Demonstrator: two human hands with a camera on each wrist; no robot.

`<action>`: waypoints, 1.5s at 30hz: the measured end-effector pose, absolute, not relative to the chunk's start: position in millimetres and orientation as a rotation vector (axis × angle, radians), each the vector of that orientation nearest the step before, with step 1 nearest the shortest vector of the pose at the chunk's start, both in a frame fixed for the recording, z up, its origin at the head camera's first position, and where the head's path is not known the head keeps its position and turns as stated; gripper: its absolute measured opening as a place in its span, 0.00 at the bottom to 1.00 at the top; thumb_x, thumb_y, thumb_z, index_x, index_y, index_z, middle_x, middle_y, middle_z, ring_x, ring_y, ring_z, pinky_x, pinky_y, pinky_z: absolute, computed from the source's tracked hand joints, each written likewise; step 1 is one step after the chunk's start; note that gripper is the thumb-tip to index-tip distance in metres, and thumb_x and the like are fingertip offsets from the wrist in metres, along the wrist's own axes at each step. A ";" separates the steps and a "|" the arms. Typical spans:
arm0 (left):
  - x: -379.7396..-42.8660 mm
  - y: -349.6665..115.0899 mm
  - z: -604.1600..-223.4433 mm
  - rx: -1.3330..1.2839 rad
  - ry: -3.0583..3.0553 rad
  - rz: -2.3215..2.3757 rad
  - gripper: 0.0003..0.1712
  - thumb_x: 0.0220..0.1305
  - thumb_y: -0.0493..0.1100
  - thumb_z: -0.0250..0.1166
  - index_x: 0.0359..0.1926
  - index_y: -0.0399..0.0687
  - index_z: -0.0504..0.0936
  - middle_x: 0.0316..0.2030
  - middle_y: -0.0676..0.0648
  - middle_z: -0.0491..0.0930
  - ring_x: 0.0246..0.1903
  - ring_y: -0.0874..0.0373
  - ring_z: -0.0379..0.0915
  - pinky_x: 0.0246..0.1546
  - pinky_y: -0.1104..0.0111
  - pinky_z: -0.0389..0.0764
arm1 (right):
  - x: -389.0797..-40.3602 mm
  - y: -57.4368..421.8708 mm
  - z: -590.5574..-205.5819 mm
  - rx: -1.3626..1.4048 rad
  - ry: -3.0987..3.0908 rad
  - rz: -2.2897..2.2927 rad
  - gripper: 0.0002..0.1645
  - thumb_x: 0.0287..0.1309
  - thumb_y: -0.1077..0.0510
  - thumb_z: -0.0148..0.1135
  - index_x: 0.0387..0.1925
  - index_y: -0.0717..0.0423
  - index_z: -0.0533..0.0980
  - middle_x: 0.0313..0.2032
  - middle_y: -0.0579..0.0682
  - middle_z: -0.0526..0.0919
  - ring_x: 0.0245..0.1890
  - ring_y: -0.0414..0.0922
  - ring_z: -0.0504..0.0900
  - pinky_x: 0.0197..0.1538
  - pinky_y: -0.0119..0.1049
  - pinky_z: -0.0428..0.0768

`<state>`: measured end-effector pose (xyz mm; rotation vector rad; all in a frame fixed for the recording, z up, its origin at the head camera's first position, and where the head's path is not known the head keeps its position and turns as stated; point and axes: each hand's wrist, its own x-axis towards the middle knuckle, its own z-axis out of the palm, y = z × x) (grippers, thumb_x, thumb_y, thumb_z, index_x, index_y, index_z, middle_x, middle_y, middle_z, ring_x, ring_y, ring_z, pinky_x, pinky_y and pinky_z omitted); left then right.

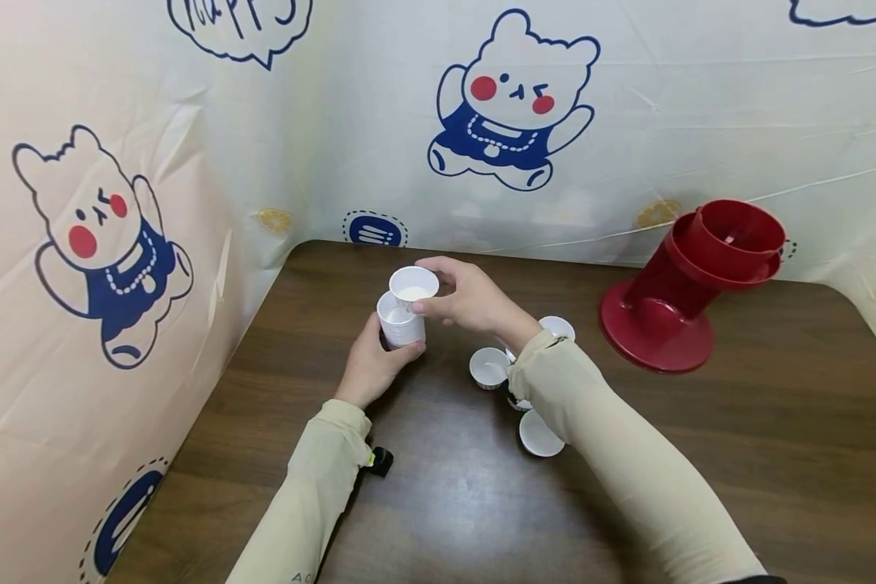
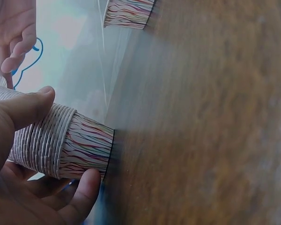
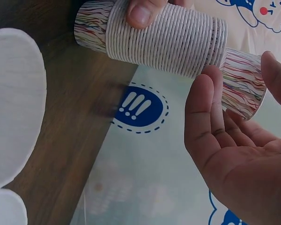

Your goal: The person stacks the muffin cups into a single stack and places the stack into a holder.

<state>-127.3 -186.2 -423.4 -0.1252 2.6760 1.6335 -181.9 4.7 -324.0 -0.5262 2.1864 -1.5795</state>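
Note:
My left hand grips a tall stack of nested paper cups low on its sides. In the left wrist view the bottom cup shows wavy coloured lines, below the many white rims of the stack. Above the stack's mouth, my right hand holds a single paper cup between thumb and fingers. The right wrist view shows this cup with its base at the stack's open end, slightly tilted to it. Both cup mouths face up in the head view.
Several loose paper cups, among them one standing cup and another, lie near my right forearm, which partly covers them. A red plastic stand with a slanted tube and round base stands at the right. Printed cloth hangs behind the table.

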 end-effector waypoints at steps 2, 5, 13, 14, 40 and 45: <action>-127.2 -185.5 -423.7 -0.121 2.673 1.639 0.44 0.58 0.48 0.76 0.70 0.44 0.63 0.61 0.40 0.73 0.59 0.44 0.70 0.62 0.48 0.69 | -182.1 2.6 -324.6 -0.519 2.187 -1.583 0.37 0.58 0.60 0.74 0.68 0.52 0.71 0.55 0.52 0.80 0.35 0.51 0.83 0.44 0.53 0.82; -126.0 -183.7 -424.1 -0.130 2.672 1.641 0.45 0.59 0.48 0.75 0.71 0.44 0.61 0.62 0.39 0.72 0.59 0.43 0.70 0.62 0.48 0.68 | -182.5 -0.5 -325.6 -0.511 2.183 -1.595 0.36 0.58 0.61 0.74 0.67 0.53 0.71 0.55 0.53 0.81 0.33 0.51 0.84 0.45 0.56 0.81; -123.2 -177.8 -423.4 -0.176 2.664 1.666 0.46 0.61 0.49 0.72 0.73 0.44 0.58 0.62 0.39 0.70 0.60 0.42 0.69 0.62 0.47 0.67 | -182.6 -8.5 -326.4 -0.575 2.203 -1.583 0.36 0.59 0.62 0.73 0.67 0.57 0.71 0.55 0.55 0.81 0.35 0.52 0.84 0.40 0.49 0.83; -123.2 -177.2 -423.5 -0.181 2.665 1.668 0.46 0.61 0.49 0.72 0.72 0.44 0.58 0.62 0.39 0.71 0.60 0.42 0.69 0.62 0.47 0.67 | -182.6 -9.5 -326.2 -0.587 2.211 -1.575 0.36 0.59 0.62 0.73 0.67 0.57 0.71 0.55 0.55 0.81 0.35 0.52 0.83 0.39 0.46 0.84; -123.7 -177.0 -424.8 -0.175 2.668 1.693 0.44 0.60 0.50 0.72 0.71 0.44 0.61 0.63 0.40 0.71 0.60 0.44 0.68 0.63 0.49 0.67 | -177.3 -15.7 -341.4 -0.560 2.241 -1.439 0.37 0.60 0.60 0.72 0.70 0.53 0.70 0.60 0.56 0.77 0.31 0.51 0.81 0.35 0.47 0.83; -124.3 -177.5 -424.4 -0.164 2.663 1.697 0.45 0.60 0.52 0.73 0.71 0.44 0.60 0.64 0.41 0.69 0.61 0.45 0.67 0.63 0.49 0.66 | -176.4 -15.7 -344.6 -0.537 2.207 -1.455 0.38 0.59 0.59 0.73 0.70 0.50 0.69 0.56 0.56 0.78 0.28 0.56 0.81 0.35 0.51 0.83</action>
